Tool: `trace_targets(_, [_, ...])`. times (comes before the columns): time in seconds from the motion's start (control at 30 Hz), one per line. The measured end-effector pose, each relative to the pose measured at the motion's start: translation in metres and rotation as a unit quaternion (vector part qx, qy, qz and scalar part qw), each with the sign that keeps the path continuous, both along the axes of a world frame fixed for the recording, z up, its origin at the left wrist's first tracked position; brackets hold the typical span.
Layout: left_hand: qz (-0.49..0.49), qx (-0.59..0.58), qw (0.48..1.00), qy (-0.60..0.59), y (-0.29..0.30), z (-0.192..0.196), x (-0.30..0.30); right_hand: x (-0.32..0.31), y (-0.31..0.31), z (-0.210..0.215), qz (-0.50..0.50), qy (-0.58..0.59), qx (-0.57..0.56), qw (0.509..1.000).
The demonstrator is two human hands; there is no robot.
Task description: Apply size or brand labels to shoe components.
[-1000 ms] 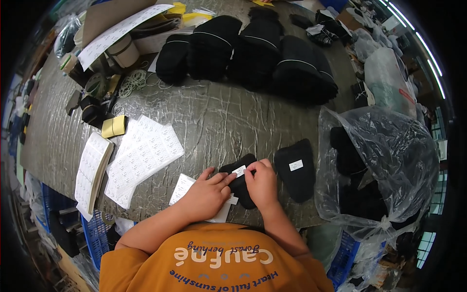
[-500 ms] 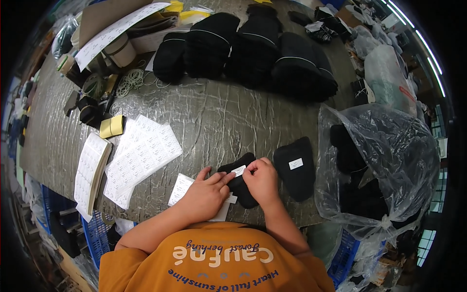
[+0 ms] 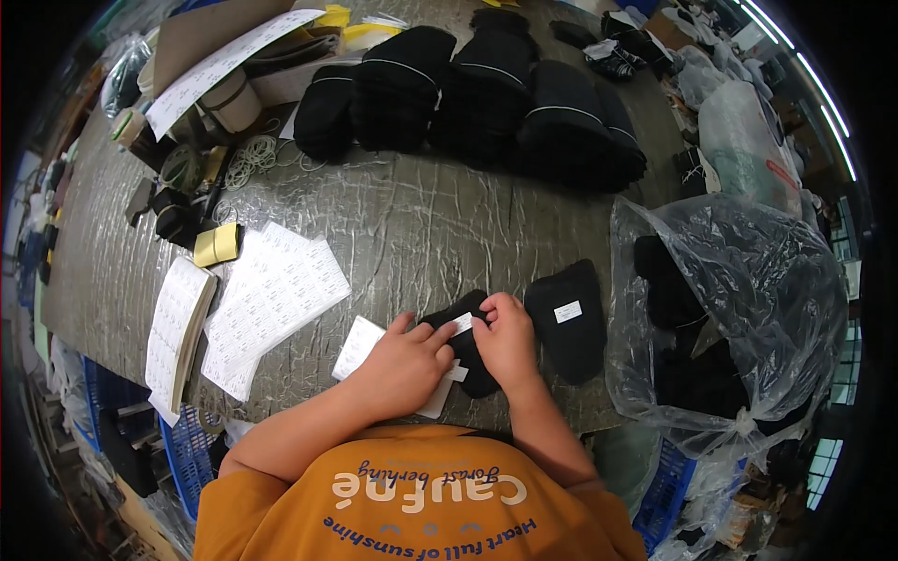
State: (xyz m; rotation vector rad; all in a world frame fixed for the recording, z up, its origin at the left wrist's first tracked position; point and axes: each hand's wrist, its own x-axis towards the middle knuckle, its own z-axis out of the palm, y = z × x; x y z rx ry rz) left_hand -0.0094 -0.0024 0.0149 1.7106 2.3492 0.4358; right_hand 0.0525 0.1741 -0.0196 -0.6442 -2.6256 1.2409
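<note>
A dark, flat knitted piece [image 3: 480, 381], perhaps a sock or glove, lies in front of me. A small white label [image 3: 462, 323] sits on its upper part. The outstretched fingers of my left hand [image 3: 404, 369] rest on the piece, fingertips at the label's left edge. My right hand [image 3: 508, 344] is at the label's right end, thumb and forefinger slightly apart. A white label sheet [image 3: 357, 346] lies partly hidden under my left hand, with a small white strip [image 3: 457, 372] near its heel. To the right lies a similar black piece [image 3: 572, 351] with a white label [image 3: 568, 311].
Label sheets [image 3: 281, 299] and a thick label pad [image 3: 178, 327] lie left, near a yellow banded packet [image 3: 217, 245]. Banded black bundles [image 3: 398, 93] line the back, beside loose rubber bands [image 3: 251, 161]. A clear plastic bag [image 3: 758, 309] holding black pieces stands right.
My right thumb and forefinger have parted from their pinch at the label's edge. My left hand has shifted slightly right, with the label sheet under it. The label stays on the piece.
</note>
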Motion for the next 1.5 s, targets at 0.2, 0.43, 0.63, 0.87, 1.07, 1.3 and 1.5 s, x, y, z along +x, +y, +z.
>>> trace_targets(0.2, [-0.024,0.004,0.997,0.076,0.015,-0.012,-0.001,-0.002,-0.003,-0.003,-0.031,0.006,-0.009,0.999])
trace_targets(0.43, [-0.022,0.063,0.997,-0.046,0.003,-0.014,-0.022,0.002,-0.003,-0.001,-0.001,0.029,0.06,0.998])
trace_targets(0.63, [0.113,0.142,0.974,-0.138,-0.023,0.002,-0.033,0.01,-0.007,0.003,-0.021,-0.022,0.068,0.997])
trace_targets(0.87, [0.367,0.062,0.921,-0.117,-0.017,-0.005,-0.066,0.014,-0.017,0.006,0.046,0.017,0.104,0.993])
trace_targets(1.07, [0.37,0.164,0.911,-0.075,-0.016,-0.024,-0.081,0.038,0.062,0.078,-0.024,-0.008,-0.016,1.0])
trace_targets(1.3, [0.36,0.192,0.91,-0.075,-0.031,-0.034,-0.08,0.11,0.15,0.147,-0.224,-0.152,0.339,0.901])
trace_targets(1.5, [0.333,0.224,0.911,-0.093,-0.035,-0.027,-0.08,0.144,0.198,0.233,-0.245,0.06,0.521,0.815])
